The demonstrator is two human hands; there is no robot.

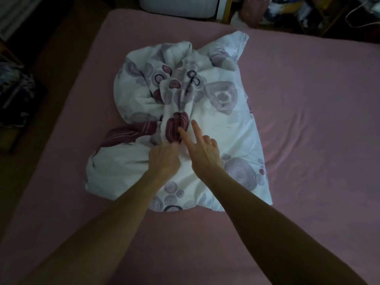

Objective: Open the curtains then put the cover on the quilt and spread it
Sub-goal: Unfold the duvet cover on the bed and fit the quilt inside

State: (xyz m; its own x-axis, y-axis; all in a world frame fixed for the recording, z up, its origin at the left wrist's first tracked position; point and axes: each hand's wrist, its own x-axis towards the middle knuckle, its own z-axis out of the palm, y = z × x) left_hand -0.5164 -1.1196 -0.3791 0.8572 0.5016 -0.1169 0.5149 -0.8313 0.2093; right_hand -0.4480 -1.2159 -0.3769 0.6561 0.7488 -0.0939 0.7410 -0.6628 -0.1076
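Note:
A crumpled white quilt cover [222, 120] with purple and maroon circle prints lies bunched in the middle of the bed. My left hand [164, 157] grips a fold of the cover near its maroon patch, fingers curled into the cloth. My right hand [202, 147] hovers just beside it over the cover, thumb and index finger stretched out, the other fingers curled, holding nothing. The room is dim. No quilt or curtains are visible.
The bed wears a pink fitted sheet [308, 120] with bare room on all sides of the cover. A white box-like object [178, 6] stands beyond the bed's far edge. Cluttered bags [267, 9] sit at the back right, and dark furniture [16, 89] at the left.

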